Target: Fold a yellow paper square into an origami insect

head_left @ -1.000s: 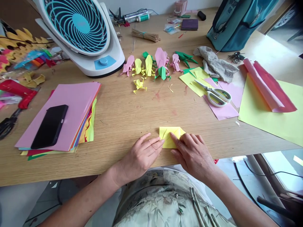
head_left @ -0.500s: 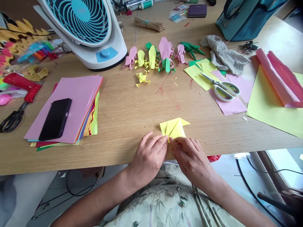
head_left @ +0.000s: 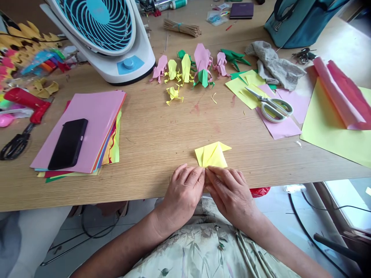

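Observation:
A folded piece of yellow paper (head_left: 213, 154) lies flat near the table's front edge, a pointed flap sticking out at its upper right. My left hand (head_left: 185, 189) pinches its near edge from the left, fingers bent together. From the other side my right hand (head_left: 230, 191) grips the same near edge, its fingertips touching those of the left. The part of the paper under my fingers is hidden. Farther back stands a group of folded paper figures in pink, yellow and green, among them a small yellow paper frog (head_left: 174, 94).
To the left, a phone (head_left: 68, 144) rests on a stack of coloured paper (head_left: 98, 112). A fan (head_left: 127, 65) stands behind it. Scissors (head_left: 274, 108) lie on paper scraps at the right, near a grey cloth (head_left: 275, 65) and a teal bag (head_left: 301, 27).
My right fingers have shifted over the paper's near edge and now cover more of it, close against the left fingertips. The paper stays in nearly the same place.

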Available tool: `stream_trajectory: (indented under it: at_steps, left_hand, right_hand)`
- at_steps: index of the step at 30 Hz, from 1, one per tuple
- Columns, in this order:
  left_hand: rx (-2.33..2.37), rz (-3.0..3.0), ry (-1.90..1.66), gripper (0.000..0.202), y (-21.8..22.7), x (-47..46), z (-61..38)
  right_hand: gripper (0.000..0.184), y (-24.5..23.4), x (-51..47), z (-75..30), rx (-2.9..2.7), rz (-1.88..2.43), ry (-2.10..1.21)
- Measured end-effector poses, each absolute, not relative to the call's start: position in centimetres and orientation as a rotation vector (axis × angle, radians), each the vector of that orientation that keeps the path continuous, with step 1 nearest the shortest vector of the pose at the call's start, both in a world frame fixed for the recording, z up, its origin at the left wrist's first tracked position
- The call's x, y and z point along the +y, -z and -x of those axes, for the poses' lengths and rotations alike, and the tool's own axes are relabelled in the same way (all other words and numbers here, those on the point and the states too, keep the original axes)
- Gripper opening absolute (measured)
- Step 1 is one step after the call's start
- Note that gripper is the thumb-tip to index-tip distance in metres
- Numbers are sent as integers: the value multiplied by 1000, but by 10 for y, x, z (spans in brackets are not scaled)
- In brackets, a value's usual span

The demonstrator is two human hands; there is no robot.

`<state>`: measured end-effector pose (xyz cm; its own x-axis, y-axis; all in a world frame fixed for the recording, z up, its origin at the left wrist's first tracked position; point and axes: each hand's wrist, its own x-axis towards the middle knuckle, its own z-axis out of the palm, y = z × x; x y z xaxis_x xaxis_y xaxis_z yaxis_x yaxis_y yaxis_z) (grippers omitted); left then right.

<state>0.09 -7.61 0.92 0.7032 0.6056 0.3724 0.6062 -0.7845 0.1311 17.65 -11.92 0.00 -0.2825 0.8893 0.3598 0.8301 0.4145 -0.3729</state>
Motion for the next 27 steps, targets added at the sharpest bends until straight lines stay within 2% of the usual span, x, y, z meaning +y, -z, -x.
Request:
stream_trajectory:
  at_steps: [8, 13, 19, 27]
  left_hand:
    - [-1013, 2907, 543, 26, -11, -76, 1]
    - [-944, 3035, 561, 30, -15, -69, 10]
    - [-1014, 3151, 839, 26, -14, -51, 31]
    - [-937, 3151, 682, 34, -15, -29, 28]
  right_hand:
    - [42, 4, -120, -177, -2185, 1524, -117]
    - [40, 6, -119, -176, -2186, 1519, -47]
    - [37, 4, -119, -176, -2195, 1528, -42]
    - [36, 5, -120, -176, -2201, 1520, -1]
